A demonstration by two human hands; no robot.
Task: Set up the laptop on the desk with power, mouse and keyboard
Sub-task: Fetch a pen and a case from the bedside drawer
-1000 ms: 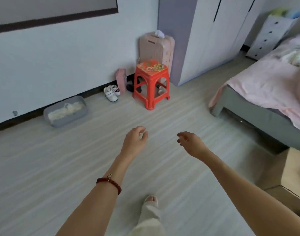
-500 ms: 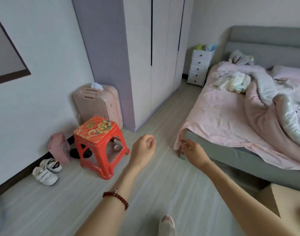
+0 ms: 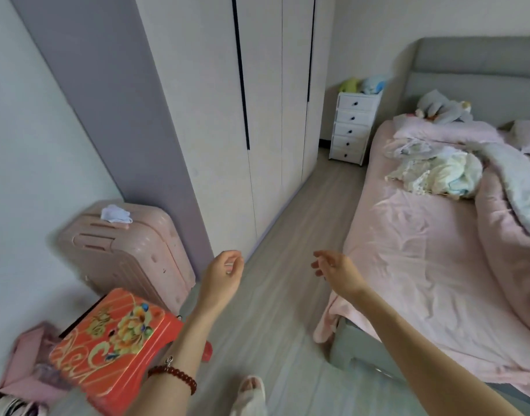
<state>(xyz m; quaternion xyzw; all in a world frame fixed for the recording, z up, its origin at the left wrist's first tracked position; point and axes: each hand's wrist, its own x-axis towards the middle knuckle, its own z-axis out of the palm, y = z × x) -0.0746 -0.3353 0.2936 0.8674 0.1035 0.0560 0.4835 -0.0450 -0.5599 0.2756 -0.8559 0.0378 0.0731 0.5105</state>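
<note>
Both hands, left hand [image 3: 224,273] and right hand [image 3: 337,270], hang loosely curled, holding nothing; one stool [image 3: 107,340], one suitcase [image 3: 128,253]; bare floor [image 3: 287,265] runs between wardrobe [image 3: 221,115] and bed [image 3: 423,250].

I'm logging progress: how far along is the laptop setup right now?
Nothing looks done: no laptop, desk, charger, mouse or keyboard is in view. Both the left hand and right hand are held out, loosely curled and holding nothing, between the wardrobe and the bed. Everything is left: fetching the items and connecting them.
</note>
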